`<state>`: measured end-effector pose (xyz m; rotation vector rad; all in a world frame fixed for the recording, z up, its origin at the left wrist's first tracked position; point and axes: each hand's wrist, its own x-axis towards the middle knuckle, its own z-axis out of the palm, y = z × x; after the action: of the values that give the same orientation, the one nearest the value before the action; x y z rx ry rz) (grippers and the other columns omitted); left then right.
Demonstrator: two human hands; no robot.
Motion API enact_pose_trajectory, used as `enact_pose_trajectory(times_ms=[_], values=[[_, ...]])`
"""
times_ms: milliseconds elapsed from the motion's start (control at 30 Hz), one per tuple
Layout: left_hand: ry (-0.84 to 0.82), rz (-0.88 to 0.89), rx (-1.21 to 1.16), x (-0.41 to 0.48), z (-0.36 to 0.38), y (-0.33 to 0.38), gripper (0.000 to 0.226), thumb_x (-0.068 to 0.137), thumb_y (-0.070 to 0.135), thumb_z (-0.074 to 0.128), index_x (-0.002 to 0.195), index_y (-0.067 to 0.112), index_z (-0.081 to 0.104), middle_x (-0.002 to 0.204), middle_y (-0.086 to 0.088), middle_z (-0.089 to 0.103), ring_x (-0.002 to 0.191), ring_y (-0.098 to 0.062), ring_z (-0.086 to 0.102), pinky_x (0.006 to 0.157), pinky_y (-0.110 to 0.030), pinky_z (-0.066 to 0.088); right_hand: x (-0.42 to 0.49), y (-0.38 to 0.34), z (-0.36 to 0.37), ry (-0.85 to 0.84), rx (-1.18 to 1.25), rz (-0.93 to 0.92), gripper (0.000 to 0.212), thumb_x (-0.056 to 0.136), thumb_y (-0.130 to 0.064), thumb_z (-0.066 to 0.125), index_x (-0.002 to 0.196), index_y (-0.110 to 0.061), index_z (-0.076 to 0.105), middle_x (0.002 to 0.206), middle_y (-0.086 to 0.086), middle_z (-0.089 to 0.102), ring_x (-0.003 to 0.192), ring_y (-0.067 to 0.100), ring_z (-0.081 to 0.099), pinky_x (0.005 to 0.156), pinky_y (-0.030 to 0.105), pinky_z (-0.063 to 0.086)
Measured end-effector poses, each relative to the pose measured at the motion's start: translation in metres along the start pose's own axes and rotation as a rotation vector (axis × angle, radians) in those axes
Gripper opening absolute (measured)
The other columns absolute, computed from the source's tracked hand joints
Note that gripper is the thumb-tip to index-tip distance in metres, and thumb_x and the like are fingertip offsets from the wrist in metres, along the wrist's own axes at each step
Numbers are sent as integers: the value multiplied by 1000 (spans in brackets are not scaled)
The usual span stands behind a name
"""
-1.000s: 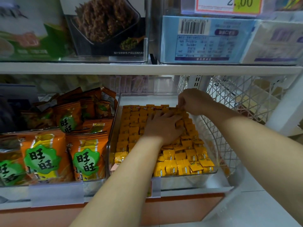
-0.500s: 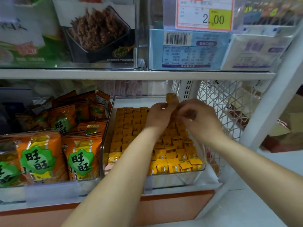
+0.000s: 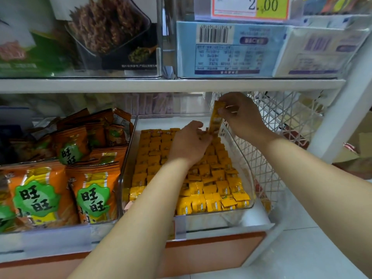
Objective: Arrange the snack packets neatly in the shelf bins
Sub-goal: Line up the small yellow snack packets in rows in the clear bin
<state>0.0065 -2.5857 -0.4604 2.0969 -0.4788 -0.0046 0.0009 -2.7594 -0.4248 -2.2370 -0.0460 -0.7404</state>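
A clear plastic bin (image 3: 244, 158) on the lower shelf holds several rows of small yellow-orange snack packets (image 3: 209, 178). Above the bin's back right corner my right hand (image 3: 241, 115) pinches the top of a short vertical strip of these packets (image 3: 215, 117). My left hand (image 3: 191, 141) hovers over the middle rows and holds the strip's lower end with curled fingers. The packets under my left hand are hidden.
A neighbouring clear bin holds large orange packets with green labels (image 3: 62, 178). A white wire basket (image 3: 281, 125) stands right of the bin. The upper shelf (image 3: 171, 85) carries boxed goods and a 2.00 price tag (image 3: 251, 7). White floor tiles lie at lower right.
Both hands left the packet rows and rose. My right hand lifted a strip of packets up toward the back right, and my left hand moved under its lower end.
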Motion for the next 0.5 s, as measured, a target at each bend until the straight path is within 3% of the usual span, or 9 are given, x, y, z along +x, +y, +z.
enact_pose_trajectory(times_ms=[67, 133, 200, 267, 367, 500], values=[[-49, 57, 338, -1, -4, -7, 45, 95, 39, 59, 138, 28, 53, 137, 0, 58, 123, -21, 55, 93, -29, 45, 3, 5, 2, -43, -96, -13, 24, 89, -6, 67, 106, -22, 64, 94, -18, 63, 81, -15, 59, 69, 0, 40], [-125, 97, 473, -2, -6, -14, 46, 94, 47, 55, 138, 32, 53, 143, 0, 53, 130, -24, 48, 100, -34, 43, 5, 7, 3, -144, -218, -32, 22, 89, -8, 67, 106, -22, 66, 100, -10, 65, 87, 0, 63, 73, 10, 44], [-160, 126, 513, 0, -7, -20, 47, 95, 50, 50, 139, 33, 53, 147, 1, 49, 134, -26, 43, 106, -41, 41, 9, 5, 3, -214, -376, -61, 22, 89, -14, 69, 109, -22, 69, 111, -4, 65, 96, 15, 62, 81, 27, 47], [-188, 150, 583, 3, -8, -23, 49, 96, 53, 44, 141, 35, 49, 152, 2, 44, 140, -27, 36, 112, -46, 35, 13, -3, 0, -249, -515, -70, 24, 88, -23, 70, 112, -25, 69, 116, -5, 66, 101, 19, 60, 84, 34, 48], [-244, 142, 666, 5, -9, -29, 51, 98, 58, 38, 146, 41, 41, 160, 4, 30, 148, -30, 20, 118, -53, 21, 18, -12, -5, -321, -652, -99, 23, 86, -28, 73, 108, -33, 69, 113, -9, 67, 101, 18, 60, 82, 35, 47], [-256, 150, 655, 4, -9, -33, 49, 98, 59, 37, 146, 47, 38, 161, 3, 27, 148, -32, 16, 119, -54, 17, 16, -11, -2, -461, -773, -80, 15, 88, -33, 71, 103, -38, 70, 112, -10, 67, 103, 18, 60, 79, 33, 45]])
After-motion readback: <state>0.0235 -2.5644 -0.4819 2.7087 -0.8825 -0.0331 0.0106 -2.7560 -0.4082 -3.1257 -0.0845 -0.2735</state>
